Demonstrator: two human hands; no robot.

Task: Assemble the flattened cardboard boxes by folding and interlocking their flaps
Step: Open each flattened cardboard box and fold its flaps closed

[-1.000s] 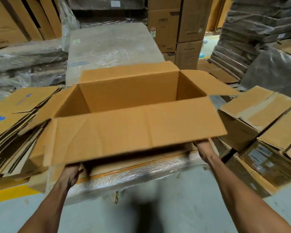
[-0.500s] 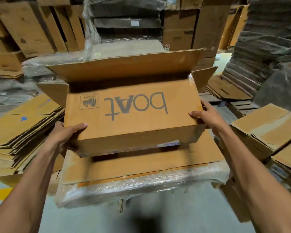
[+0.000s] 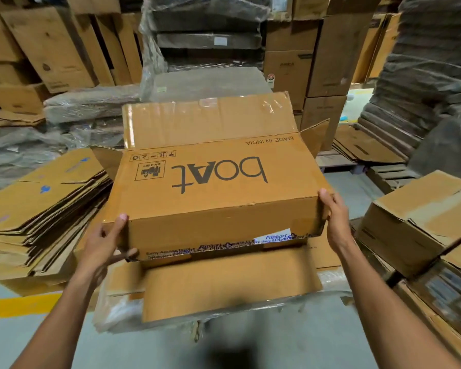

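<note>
One boAt carton [image 3: 218, 187] is squared up — left hand [image 3: 101, 243] and right hand [image 3: 336, 222] gripping its near corners — yet its far flaps [image 3: 210, 123] gape and a stack of flattened boxes [image 3: 43, 206] waits.

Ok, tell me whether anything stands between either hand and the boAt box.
Nothing visible does. The left hand grips the boAt box at its near left corner, thumb on top and a finger beneath. The right hand holds the near right corner. Both touch the cardboard directly.
</note>
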